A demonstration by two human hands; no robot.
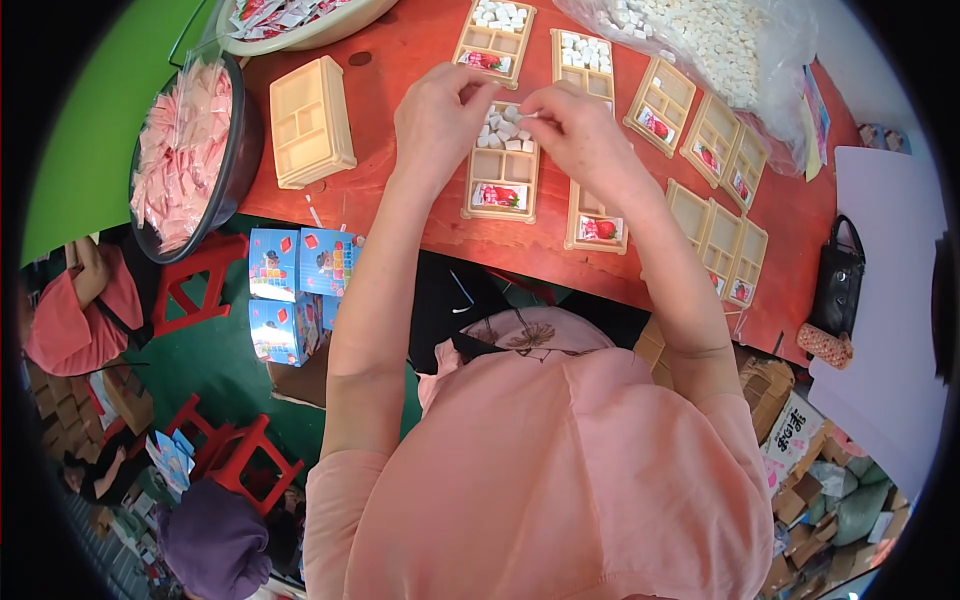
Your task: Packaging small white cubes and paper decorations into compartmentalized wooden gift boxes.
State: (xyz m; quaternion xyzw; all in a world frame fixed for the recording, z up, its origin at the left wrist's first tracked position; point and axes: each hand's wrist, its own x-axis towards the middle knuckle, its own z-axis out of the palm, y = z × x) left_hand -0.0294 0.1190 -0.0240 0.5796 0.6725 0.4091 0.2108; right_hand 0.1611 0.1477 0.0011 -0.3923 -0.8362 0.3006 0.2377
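Head view: left hand (437,120) is at the far-left corner of the beige tray (487,162), thumb and forefinger bent toward each other; can't tell if they pinch anything. Right hand (583,135) reaches in from the right, fingertips at the white cubes (507,138); it looks like a light pinch on one, not confirmed. Tray sits near the middle of the red table (395,95), cubes in its far compartment, red-and-white packet (499,196) in the near one, small compartments between them bare. For the step, I'd level the cubes with fingertips only, no palm pressure; they look easy to dent. Keep them below the rim and out of the small compartments. Steady the tray with the left; watch the right forearm over the neighbouring tray (587,207).
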